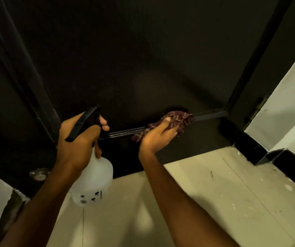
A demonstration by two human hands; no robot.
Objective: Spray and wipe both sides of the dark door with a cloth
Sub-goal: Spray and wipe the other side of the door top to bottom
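Faces the dark door (125,59), matt and near black, filling the upper view and reaching down to the pale tiled floor (205,193). Crossed low down by a glossy grooved band (121,131). Grips the neck of a translucent white spray bottle (93,180) in the left hand (77,139), fingers curled by its black trigger head. Clutches a bunched maroon patterned cloth (177,120) in the right hand (159,136), pressed onto that band, right of the bottle
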